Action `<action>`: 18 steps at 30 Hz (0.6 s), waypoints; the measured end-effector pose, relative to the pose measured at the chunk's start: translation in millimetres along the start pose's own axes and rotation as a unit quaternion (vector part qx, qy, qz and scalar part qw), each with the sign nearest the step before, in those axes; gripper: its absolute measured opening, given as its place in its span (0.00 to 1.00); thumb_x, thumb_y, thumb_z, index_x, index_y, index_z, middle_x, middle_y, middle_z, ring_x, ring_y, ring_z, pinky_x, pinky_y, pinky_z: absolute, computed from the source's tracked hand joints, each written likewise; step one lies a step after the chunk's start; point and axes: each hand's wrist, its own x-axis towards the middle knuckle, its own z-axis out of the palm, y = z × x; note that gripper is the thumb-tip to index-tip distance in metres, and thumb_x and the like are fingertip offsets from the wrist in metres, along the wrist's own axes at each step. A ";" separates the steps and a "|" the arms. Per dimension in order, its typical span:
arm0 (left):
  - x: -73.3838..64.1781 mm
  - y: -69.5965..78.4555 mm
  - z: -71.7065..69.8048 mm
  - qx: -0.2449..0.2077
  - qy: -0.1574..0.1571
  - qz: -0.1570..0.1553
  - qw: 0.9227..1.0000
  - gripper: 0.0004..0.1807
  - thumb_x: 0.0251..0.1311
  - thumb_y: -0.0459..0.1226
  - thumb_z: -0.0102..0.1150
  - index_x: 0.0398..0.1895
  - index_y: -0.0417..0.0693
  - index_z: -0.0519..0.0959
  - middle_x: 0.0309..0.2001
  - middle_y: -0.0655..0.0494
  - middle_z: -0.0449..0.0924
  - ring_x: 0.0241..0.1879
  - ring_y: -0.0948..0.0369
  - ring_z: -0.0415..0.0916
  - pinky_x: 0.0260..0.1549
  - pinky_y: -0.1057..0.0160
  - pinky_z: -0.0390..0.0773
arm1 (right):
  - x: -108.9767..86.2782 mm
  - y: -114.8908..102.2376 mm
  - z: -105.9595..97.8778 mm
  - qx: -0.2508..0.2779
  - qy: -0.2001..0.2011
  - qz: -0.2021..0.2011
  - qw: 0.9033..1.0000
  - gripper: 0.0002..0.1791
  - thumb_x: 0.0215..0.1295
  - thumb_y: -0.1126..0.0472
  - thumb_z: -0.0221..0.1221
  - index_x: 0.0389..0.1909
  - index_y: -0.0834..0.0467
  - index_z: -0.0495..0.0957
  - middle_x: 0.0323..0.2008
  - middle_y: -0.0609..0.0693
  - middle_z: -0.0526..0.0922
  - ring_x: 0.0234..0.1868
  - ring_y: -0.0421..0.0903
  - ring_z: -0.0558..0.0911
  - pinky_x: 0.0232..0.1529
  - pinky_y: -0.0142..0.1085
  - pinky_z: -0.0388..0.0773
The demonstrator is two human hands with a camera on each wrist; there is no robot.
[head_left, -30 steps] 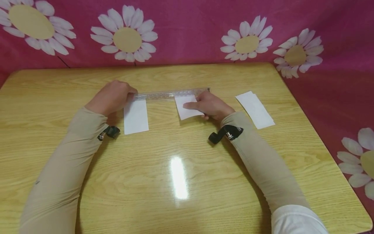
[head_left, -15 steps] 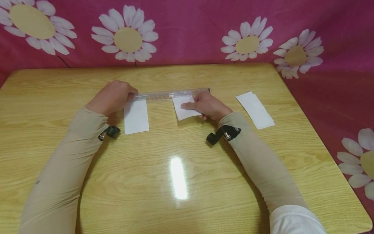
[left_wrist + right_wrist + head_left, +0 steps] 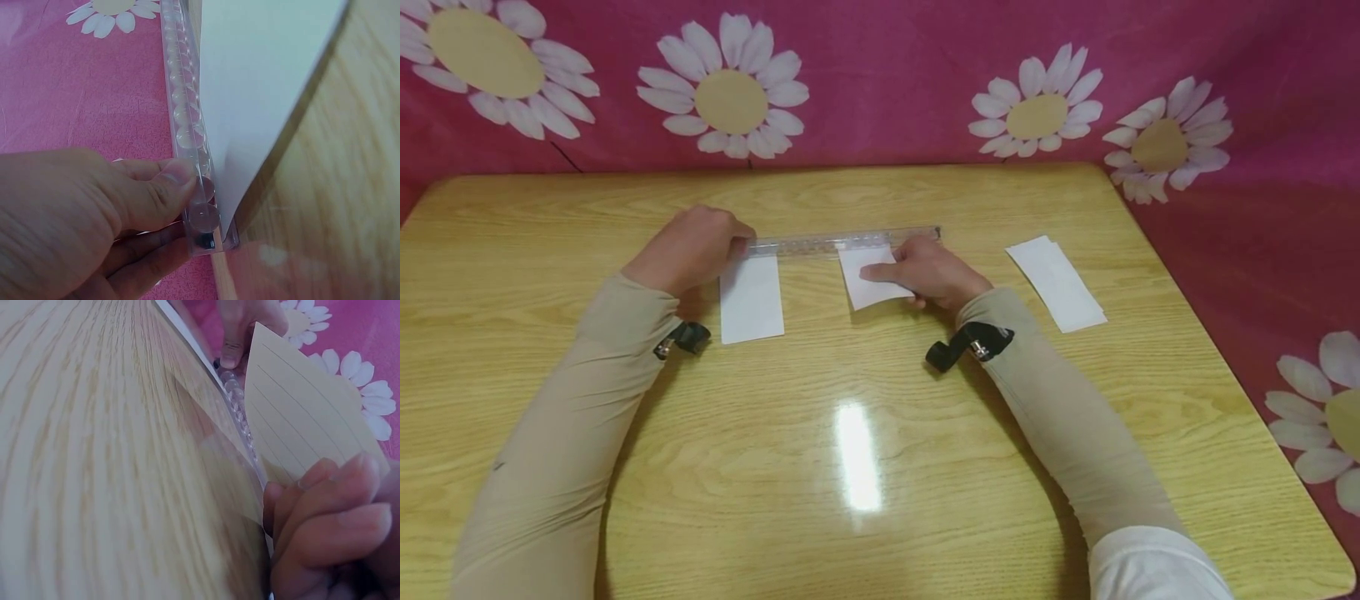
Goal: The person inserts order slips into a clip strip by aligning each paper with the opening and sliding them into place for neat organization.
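A clear plastic ticket rail [image 3: 808,245] with a row of round beads inside lies across the far part of the table. My left hand [image 3: 688,250] pinches its left end between thumb and fingers, as the left wrist view shows. From the rail's left part a white paper slip [image 3: 752,300] extends toward me, its top edge in or under the rail. My right hand [image 3: 936,271] pinches a second slip [image 3: 856,287], thumb on top, with its upper edge at the rail's right half. Ruled lines mark the underside of this slip [image 3: 300,412] in the right wrist view.
A small stack of white paper slips [image 3: 1057,283] lies at the right of the wooden table [image 3: 760,450]. A pink cloth [image 3: 880,83] with large daisies hangs behind the table and down its right side. Each wrist wears a black camera strap [image 3: 981,340].
My right hand has slid its slip a short way left along the rail. The left hand, the rail and the other slips have stayed about where they were.
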 end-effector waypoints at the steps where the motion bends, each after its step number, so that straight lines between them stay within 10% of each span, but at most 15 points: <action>1: 0.1 0.0 0.1 0.001 0.001 0.000 1.000 0.14 0.70 0.28 0.53 0.50 0.40 0.87 0.45 0.38 0.88 0.42 0.46 0.82 0.48 0.45 0.82 | -0.2 -0.2 0.3 -0.003 0.000 0.000 1.000 0.30 0.65 0.44 0.70 0.18 0.51 0.61 0.11 0.40 0.62 0.12 0.39 0.66 0.17 0.31 0.67; 18: 0.1 1.3 -0.7 -0.005 -0.006 -0.006 1.000 0.15 0.71 0.29 0.53 0.54 0.39 0.86 0.50 0.37 0.87 0.47 0.44 0.83 0.53 0.43 0.82 | 1.5 -8.2 8.6 -0.016 -0.010 -0.002 1.000 0.29 0.65 0.44 0.69 0.19 0.49 0.59 0.12 0.41 0.66 0.12 0.39 0.67 0.16 0.31 0.68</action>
